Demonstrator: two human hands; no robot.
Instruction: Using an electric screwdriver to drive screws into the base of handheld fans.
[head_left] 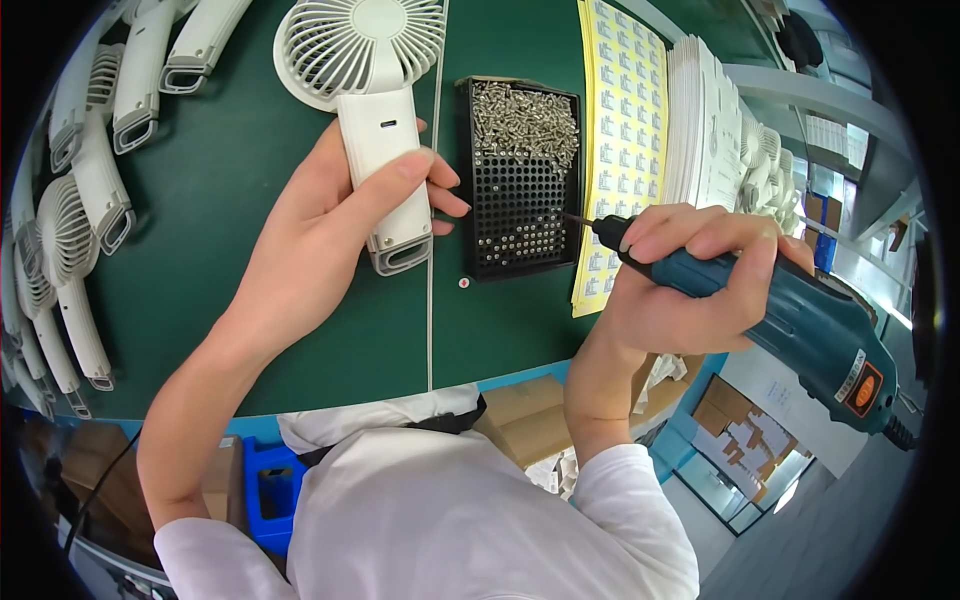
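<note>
My left hand (330,210) is wrapped round the handle of a white handheld fan (378,150), thumb across its front, over the green tabletop. The fan's round slatted head points away from me and a metal loop shows at the near end. My right hand (700,265) grips a dark teal electric screwdriver (820,330). Its thin bit points left, with the tip at the right edge of a black screw tray (524,262). Loose silver screws (520,115) are heaped in the tray's far part, and several more sit in the holes of its near part.
Several white fans (70,230) lie along the left of the green table (300,370). Right of the tray are a yellow sheet of labels (625,130) and a stack of white sheets (705,130). A small red-and-white round piece (464,283) lies near the tray. A blue crate (272,490) stands below the table.
</note>
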